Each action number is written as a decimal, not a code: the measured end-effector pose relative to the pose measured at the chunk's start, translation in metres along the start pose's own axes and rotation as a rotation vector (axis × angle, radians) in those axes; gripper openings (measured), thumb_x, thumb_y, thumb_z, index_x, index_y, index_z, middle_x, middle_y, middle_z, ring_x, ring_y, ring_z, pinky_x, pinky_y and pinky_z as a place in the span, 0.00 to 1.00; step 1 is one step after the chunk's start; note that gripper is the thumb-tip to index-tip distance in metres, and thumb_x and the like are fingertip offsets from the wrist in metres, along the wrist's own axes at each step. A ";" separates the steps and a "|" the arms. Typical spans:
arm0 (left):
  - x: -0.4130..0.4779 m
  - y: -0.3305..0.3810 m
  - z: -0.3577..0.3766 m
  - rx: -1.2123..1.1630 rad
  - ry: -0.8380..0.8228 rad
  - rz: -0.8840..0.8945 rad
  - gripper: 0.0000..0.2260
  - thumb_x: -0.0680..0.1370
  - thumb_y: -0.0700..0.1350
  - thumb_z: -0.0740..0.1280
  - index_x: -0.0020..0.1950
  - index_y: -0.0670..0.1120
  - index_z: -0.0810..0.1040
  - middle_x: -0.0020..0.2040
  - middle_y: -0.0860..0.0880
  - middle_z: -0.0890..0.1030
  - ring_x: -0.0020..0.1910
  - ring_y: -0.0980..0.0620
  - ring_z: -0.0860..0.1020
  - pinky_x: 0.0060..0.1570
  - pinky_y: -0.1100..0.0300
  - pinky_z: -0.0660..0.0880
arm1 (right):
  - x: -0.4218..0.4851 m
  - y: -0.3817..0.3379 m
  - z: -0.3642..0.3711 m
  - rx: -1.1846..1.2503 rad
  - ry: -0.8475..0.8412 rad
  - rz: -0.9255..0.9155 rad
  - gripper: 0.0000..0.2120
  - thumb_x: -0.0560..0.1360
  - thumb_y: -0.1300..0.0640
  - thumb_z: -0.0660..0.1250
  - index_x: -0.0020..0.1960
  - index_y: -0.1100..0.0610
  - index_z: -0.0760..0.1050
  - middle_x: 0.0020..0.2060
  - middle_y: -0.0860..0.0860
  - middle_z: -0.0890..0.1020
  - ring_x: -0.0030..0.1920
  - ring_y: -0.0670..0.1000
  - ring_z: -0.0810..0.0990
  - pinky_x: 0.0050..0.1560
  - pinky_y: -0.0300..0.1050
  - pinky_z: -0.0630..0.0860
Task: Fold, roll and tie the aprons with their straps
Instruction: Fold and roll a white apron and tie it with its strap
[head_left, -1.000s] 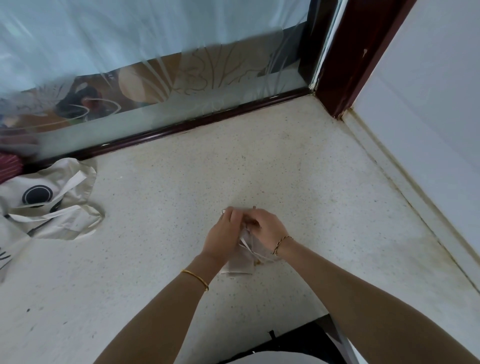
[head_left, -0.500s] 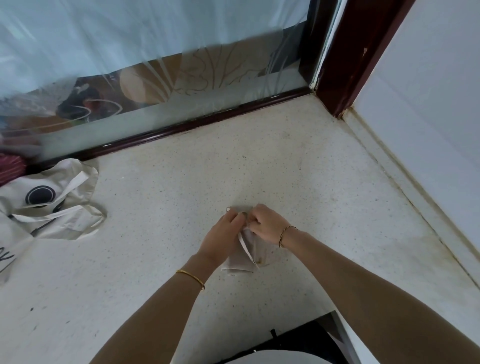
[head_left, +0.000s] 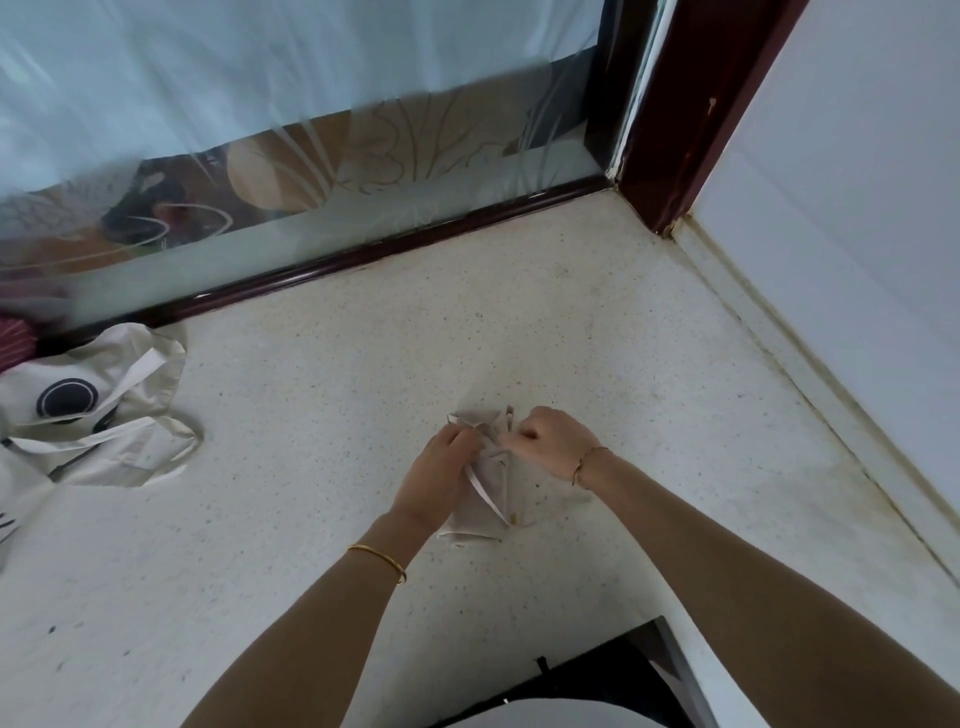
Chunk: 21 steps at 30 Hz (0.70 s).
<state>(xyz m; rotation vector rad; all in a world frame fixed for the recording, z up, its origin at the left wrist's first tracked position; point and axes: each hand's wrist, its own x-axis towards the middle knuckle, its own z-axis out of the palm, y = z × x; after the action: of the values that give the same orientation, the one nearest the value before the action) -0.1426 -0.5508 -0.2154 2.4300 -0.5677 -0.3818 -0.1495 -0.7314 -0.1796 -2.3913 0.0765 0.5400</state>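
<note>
Head view: rolled apron (head_left: 472, 519) lies on the speckled surface (head_left: 337, 374) a little toward 6 o'clock from frame centre, long axis running roughly 12 to 6. Left hand (head_left: 434, 475) sits over the roll's 10 o'clock edge, fingers curled onto the fabric near its far end and gripping it. Right hand (head_left: 550, 441) is at the roll's 1 o'clock, fisted, pinching a strap (head_left: 491, 501) end; the exact finger contact is hidden. A white strap run crosses the roll diagonally from under the left hand toward 5 o'clock. The near end of the roll sticks out clear of both hands. Loose aprons (head_left: 93, 410) are heaped at 9 o'clock, well apart.
</note>
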 end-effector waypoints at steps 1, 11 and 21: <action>-0.001 -0.002 0.001 -0.001 0.024 0.013 0.06 0.80 0.38 0.59 0.51 0.42 0.75 0.52 0.48 0.74 0.49 0.51 0.71 0.48 0.62 0.67 | -0.002 0.005 -0.001 0.153 0.009 0.018 0.24 0.77 0.51 0.64 0.26 0.54 0.59 0.24 0.49 0.61 0.25 0.46 0.59 0.30 0.41 0.57; -0.027 -0.035 -0.008 0.310 0.261 0.028 0.16 0.77 0.49 0.54 0.40 0.43 0.77 0.41 0.47 0.76 0.41 0.47 0.74 0.41 0.53 0.74 | -0.010 0.035 0.030 -0.053 0.199 0.390 0.21 0.78 0.47 0.62 0.30 0.53 0.61 0.27 0.48 0.65 0.27 0.46 0.63 0.28 0.38 0.60; -0.008 0.019 -0.027 -0.646 0.067 -0.305 0.06 0.74 0.40 0.70 0.38 0.44 0.83 0.34 0.55 0.80 0.34 0.62 0.75 0.34 0.72 0.69 | -0.014 0.022 0.040 -0.273 0.227 0.347 0.19 0.81 0.52 0.56 0.32 0.54 0.62 0.36 0.50 0.71 0.37 0.49 0.72 0.33 0.39 0.66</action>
<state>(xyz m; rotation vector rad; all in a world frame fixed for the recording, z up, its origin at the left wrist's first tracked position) -0.1445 -0.5475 -0.1811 1.8848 -0.0193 -0.5133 -0.1811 -0.7241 -0.2144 -2.7170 0.5592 0.4548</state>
